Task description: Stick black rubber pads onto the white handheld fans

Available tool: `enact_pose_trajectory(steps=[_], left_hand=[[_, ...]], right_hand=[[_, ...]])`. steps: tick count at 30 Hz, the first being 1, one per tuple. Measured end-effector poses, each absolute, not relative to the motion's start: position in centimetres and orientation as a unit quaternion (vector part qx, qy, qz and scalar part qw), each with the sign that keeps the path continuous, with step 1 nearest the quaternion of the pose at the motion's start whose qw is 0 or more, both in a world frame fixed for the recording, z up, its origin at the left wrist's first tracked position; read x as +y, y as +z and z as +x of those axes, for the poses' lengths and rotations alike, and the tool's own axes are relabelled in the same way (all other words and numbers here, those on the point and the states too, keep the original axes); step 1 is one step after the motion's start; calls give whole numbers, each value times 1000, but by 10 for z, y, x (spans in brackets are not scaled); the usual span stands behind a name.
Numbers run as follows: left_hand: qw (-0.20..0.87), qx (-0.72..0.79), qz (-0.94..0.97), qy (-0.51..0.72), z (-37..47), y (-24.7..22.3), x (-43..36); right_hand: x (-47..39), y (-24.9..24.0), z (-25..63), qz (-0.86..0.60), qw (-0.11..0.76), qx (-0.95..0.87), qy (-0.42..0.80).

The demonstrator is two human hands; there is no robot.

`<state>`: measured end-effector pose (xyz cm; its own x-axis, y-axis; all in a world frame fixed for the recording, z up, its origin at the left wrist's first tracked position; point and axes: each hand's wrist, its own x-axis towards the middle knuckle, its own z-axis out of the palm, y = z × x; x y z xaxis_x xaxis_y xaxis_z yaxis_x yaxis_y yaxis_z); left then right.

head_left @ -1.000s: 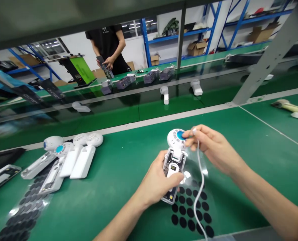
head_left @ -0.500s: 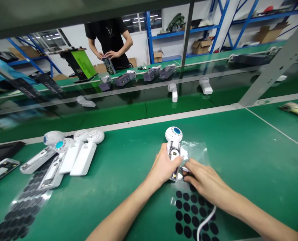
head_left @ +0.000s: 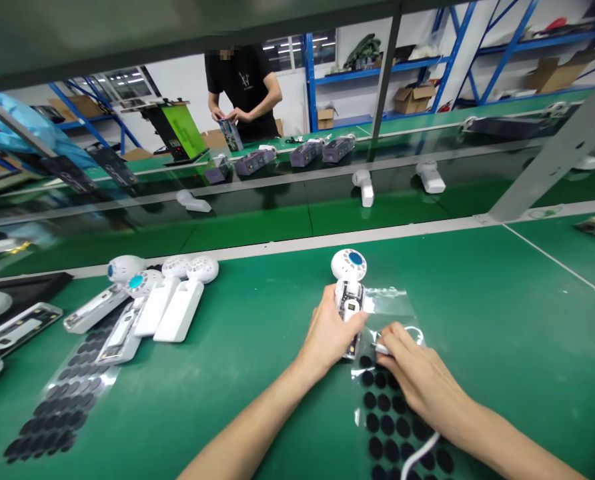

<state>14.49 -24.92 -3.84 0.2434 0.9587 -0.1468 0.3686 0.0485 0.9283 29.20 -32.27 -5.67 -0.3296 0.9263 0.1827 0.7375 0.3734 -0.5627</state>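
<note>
My left hand (head_left: 330,331) grips the clear handle of a small white device (head_left: 348,288) with a round head and blue centre, resting on the green bench. My right hand (head_left: 413,373) pinches a slim white tool tip at about the lower end of the device, over a clear sheet of black round stickers (head_left: 385,413). A white cable (head_left: 417,453) trails from under my right wrist toward the near edge.
At the left lie several similar white devices (head_left: 162,300) and a second sticker sheet (head_left: 62,407). A conveyor belt (head_left: 277,193) behind the bench carries more white units. A person in black stands at the far bench handling a box.
My right hand came down from the device's round head to its lower end by the sticker sheet. The device now lies lower on the bench, and the view has shifted slightly right.
</note>
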Motion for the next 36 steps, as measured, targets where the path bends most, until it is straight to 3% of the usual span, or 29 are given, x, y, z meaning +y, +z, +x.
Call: enact_pose_trajectory(steps=[6,11,17,36], left_hand=[[485,532,629,293,146,-36,-240],[589,468,562,342,135,-38,-257],[694,400,489,344,129,-36,-273],[667,407,510,360,131,-43,-272]], right_hand=[[-300,-36,293,-522,336,-757,204],[-298,-11,289,-545,348,-708,285],[-288,-2,274,-491,368,-737,281],[-288,-16,260,-530,330,-756,197]])
